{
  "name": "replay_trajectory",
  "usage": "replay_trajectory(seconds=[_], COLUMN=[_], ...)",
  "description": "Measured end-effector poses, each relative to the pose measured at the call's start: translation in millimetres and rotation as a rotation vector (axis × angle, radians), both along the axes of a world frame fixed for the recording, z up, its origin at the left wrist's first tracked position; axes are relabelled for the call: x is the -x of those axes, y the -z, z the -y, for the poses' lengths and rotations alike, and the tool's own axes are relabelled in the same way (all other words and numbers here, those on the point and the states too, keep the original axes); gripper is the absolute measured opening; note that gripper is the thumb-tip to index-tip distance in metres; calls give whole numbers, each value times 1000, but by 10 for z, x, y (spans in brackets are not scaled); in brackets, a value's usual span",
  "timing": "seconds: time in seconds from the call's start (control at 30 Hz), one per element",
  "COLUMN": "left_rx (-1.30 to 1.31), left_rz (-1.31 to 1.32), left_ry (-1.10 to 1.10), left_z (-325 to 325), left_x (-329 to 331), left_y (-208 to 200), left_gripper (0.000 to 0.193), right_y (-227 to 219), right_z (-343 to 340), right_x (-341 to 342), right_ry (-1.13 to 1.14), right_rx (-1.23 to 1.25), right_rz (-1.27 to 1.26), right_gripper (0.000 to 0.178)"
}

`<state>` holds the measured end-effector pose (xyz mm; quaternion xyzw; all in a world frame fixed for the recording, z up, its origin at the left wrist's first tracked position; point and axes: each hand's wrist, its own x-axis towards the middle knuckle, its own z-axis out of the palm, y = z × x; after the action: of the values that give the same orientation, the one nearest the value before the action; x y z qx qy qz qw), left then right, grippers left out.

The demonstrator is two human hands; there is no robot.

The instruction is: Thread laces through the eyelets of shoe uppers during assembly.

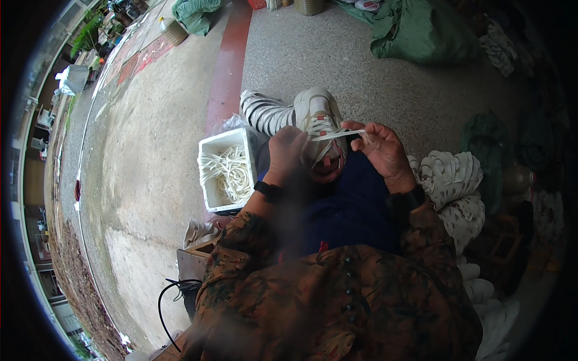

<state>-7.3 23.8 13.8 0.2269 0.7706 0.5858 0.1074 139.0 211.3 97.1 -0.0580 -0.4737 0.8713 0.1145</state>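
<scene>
A white-and-beige lace-up sneaker (316,108) with pink accents rests in front of me, toe pointing away, its heel end at my dark blue apron (349,204). A flat white shoelace (338,135) stretches sideways across the shoe's throat. My right hand (383,150) pinches the lace on the right side of the shoe, fingers curled. On the left side, my left hand (285,153) is closed at the lacing; its fingertips are partly hidden and blurred, and the lace runs toward them. More lace crosses the eyelets below the tongue.
Left of the shoe stands a white foam box (206,191) holding a tangle of white laces (233,171). A row of nested white shoes (265,110) lies beyond my left hand. More stacked white shoes (448,171) sit by my right forearm. Green sacks (421,36) lie farther off.
</scene>
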Motion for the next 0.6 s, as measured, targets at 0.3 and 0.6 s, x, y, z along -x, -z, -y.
replay_trajectory(seconds=[0.3,0.6], left_rx=[958,835], left_rz=[-517,-826], left_ry=[517,294], left_z=[-583,-510], left_x=[-161,-129], left_y=[-482,-510], left_gripper=[20,18], right_y=[205,318], right_z=[-11,-105], right_x=[-157,-30], right_ry=[-279,-144], right_rx=[-341,-276], right_rz=[-7,10], right_gripper=[14,15])
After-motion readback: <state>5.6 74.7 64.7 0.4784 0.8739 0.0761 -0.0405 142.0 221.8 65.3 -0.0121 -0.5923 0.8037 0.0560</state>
